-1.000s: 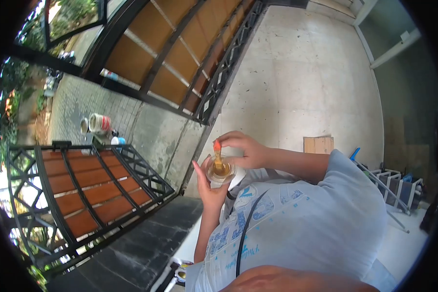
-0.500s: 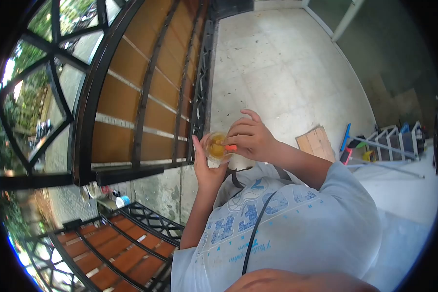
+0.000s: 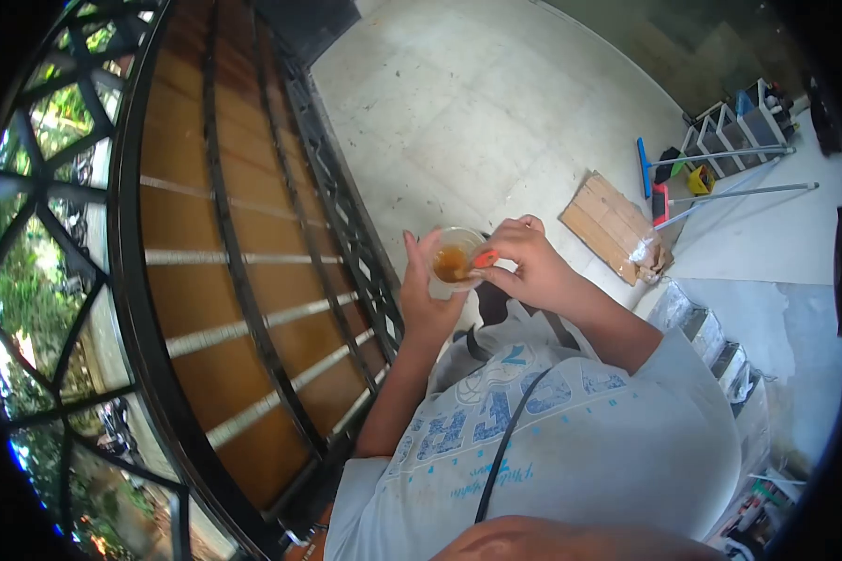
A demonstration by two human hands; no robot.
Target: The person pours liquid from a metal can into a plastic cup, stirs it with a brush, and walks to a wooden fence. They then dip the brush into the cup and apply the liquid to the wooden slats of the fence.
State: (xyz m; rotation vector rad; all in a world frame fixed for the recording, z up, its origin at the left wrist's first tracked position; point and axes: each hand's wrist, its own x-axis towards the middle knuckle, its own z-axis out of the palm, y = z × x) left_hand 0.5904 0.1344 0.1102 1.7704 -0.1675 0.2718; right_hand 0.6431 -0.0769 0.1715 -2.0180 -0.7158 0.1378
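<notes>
My left hand [image 3: 427, 297] is wrapped round a clear plastic cup [image 3: 460, 234] from the left and below. Amber-brown liquid [image 3: 450, 264] covers the bottom of the cup. Between the closed fingers of my right hand [image 3: 526, 259] is an orange-handled brush [image 3: 486, 259], at the cup's right side. Its lower end points into the cup, and its bristles cannot be made out clearly. Both hands are in front of my grey printed shirt [image 3: 533, 421].
A black metal gate with brown panels [image 3: 182, 309] stands close on my left. On the pale tiled floor [image 3: 458, 122] lies flattened cardboard [image 3: 608, 224]. Beyond it are a blue-headed squeegee [image 3: 644, 168], a red-headed broom [image 3: 660, 202], a yellow object [image 3: 701, 179] and a folded stepladder [image 3: 734, 131].
My view has turned and shifted, so the gate's panels look closer. Both hands, with the cup and brush, appear a little further right. The cup now shows its opening more, and both holds persist.
</notes>
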